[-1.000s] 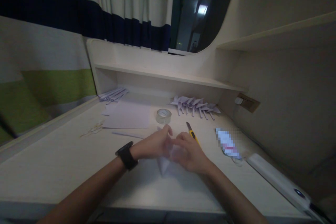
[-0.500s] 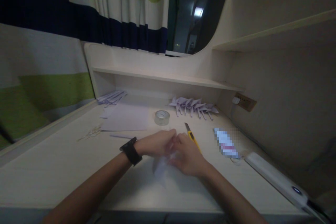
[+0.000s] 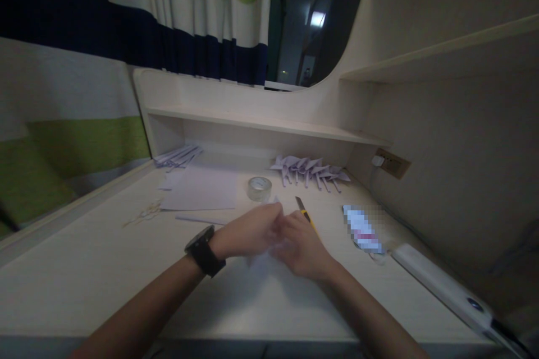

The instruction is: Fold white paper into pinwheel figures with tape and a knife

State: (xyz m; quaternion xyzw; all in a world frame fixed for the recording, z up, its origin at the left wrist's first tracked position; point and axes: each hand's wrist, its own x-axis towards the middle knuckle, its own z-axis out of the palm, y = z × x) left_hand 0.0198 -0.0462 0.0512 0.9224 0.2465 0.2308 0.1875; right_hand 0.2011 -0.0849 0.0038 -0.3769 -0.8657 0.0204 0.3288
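Observation:
My left hand (image 3: 256, 230), with a black watch on its wrist, is closed and pinches a folded white piece of paper (image 3: 260, 261). Against it, my right hand (image 3: 301, 244) grips the same paper, fingertips meeting the left ones. Motion blurs the paper, and the hands cover most of it, so its exact shape is hidden. Just beyond the right hand lies a yellow utility knife (image 3: 306, 215), blade out and partly covered. A thin rolled paper stick (image 3: 197, 219) rests by the left hand, and a roll of clear tape (image 3: 259, 188) sits behind both hands.
Several white paper pinwheels (image 3: 311, 168) lie in a row at the back right. White sheets (image 3: 202, 188), a bundle of paper strips (image 3: 179, 156) and tangled thin pieces (image 3: 145, 212) are on the left. A blurred-out phone (image 3: 362, 229) and a long white device (image 3: 442, 289) lie right.
The paper between my hands has shifted, with a tip now showing above the fingers and less hanging below. My left wrist has turned and moved slightly left.

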